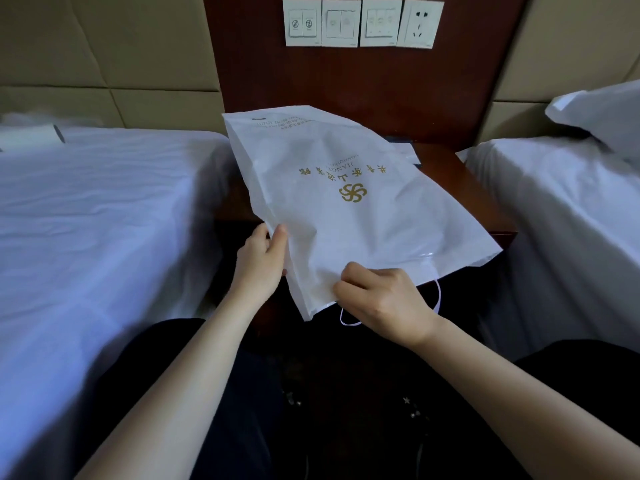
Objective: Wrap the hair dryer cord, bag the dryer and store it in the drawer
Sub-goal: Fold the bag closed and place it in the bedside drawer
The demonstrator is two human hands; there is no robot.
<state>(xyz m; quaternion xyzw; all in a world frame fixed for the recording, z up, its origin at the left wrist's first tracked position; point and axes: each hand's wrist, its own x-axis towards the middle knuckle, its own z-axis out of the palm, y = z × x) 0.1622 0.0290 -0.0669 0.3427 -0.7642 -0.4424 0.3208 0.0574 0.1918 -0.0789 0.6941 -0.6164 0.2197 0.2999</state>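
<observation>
A large white bag [346,209] with a gold logo and gold lettering is held flat in the air over the dark wooden nightstand [460,188]. My left hand [261,258] pinches its left edge between thumb and fingers. My right hand [384,299] grips the near edge at the bag's mouth, where a thin white drawstring [438,299] hangs down. The hair dryer and its cord are not in view. The bag hides most of the nightstand top, and no drawer front can be made out.
A bed with white sheets [104,220] lies to the left, another bed [571,209] with a pillow [602,112] to the right. Wall switches and a socket [360,22] sit on the wooden panel behind. Small papers [410,152] lie on the nightstand's back. My dark-trousered knees fill the foreground.
</observation>
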